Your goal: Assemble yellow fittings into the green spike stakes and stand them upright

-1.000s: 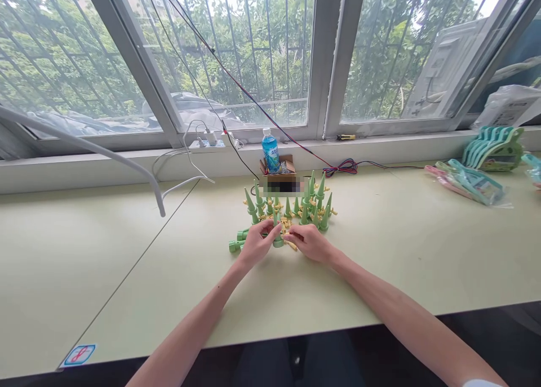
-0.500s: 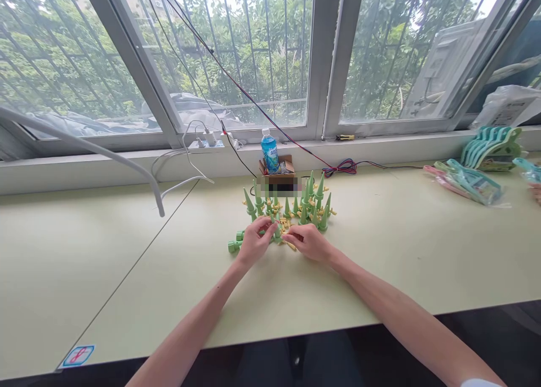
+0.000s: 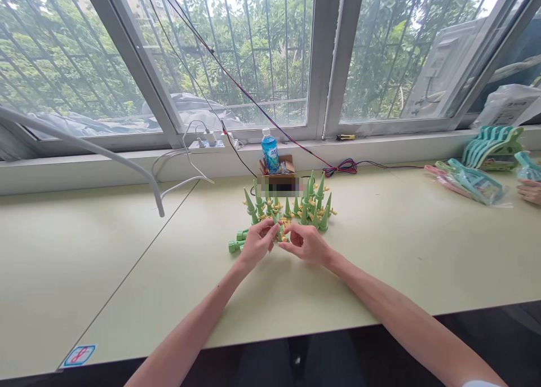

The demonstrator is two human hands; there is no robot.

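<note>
Pinched between the thumb and fingers of my left hand [image 3: 257,241] is a green cone-shaped spike [image 3: 279,232], partly covered by the fingers. A small yellow valve piece [image 3: 284,238] sits at its side, facing my right hand [image 3: 310,244]. My right thumb and forefinger are spread apart around that yellow piece; whether they touch it I cannot tell. Just beyond both hands, several green spikes [image 3: 320,192] stand points up with yellow pieces among them. Left of my left hand lie green spikes with round collars [image 3: 233,246].
A blue bottle [image 3: 269,151] stands in a small cardboard box [image 3: 289,163] by the sill. Coiled red-black wire [image 3: 344,166] lies behind the spikes. Green and teal plastic items [image 3: 492,147] are at the right, where another person's hand [image 3: 530,191] shows. A grey tube [image 3: 122,157] juts over the table's left.
My right thumb and forefinger have parted from a pinch, and the yellow piece now shows at the spike. Another person's hand has come in at the right edge.
</note>
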